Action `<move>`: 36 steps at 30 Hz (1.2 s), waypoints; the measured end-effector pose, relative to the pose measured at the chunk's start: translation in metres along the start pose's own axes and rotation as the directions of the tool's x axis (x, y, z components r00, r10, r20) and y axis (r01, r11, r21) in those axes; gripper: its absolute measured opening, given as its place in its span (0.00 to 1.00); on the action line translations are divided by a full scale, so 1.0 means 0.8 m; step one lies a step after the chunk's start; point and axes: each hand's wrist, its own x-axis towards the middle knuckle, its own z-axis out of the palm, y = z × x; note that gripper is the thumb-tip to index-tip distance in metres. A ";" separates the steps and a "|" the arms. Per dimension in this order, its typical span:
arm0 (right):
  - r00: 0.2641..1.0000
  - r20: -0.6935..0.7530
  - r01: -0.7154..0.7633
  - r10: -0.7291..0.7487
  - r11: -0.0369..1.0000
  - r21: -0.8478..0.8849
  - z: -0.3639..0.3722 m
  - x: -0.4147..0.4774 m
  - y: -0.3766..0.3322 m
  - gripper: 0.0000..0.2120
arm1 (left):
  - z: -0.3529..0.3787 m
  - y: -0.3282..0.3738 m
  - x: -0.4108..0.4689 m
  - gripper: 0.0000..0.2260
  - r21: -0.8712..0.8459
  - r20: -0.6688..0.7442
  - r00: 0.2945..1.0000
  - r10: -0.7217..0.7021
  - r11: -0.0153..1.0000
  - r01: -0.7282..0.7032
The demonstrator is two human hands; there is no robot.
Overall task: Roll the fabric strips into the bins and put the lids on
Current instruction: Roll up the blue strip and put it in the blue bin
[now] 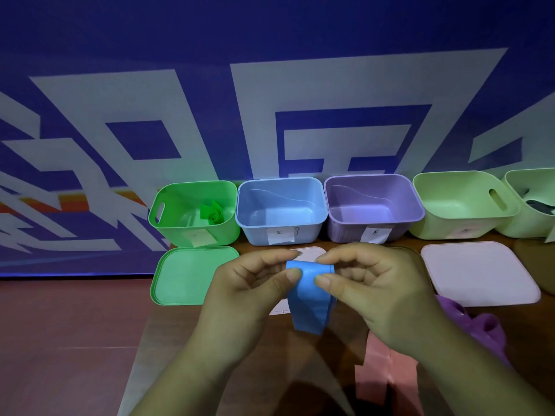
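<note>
- Both forearms extend from the near edge of the table (279, 349), and the hands meet above its middle.
- A pink strip (378, 373) lies flat at the near edge, partly under the right forearm. A crumpled purple strip (480, 322) sits just beside the right wrist.
- The left hand (249, 283) has its grip clamped on the blue strip (309, 298), thumb and forefinger pinching the top left end.
- The right hand (375, 283) pinches the top right end the same way, its other fingers curled. The strip's tail hangs down between the hands.
- Past the hands, a green lid (183, 274) lies flat by the left edge and a pale pink lid (477, 271) lies to the right.
- Along the far edge stand four uncovered bins in a row: a green bin (180, 235) with a green roll (212, 216) inside, then a blue bin (255, 232), a purple bin (342, 232) and a pale green bin (435, 226).
</note>
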 end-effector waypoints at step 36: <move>0.996 0.075 -0.060 0.054 0.995 0.079 0.002 0.003 0.018 0.17 | -0.002 -0.014 0.003 0.11 0.053 -0.055 0.995 0.082 0.995 -0.079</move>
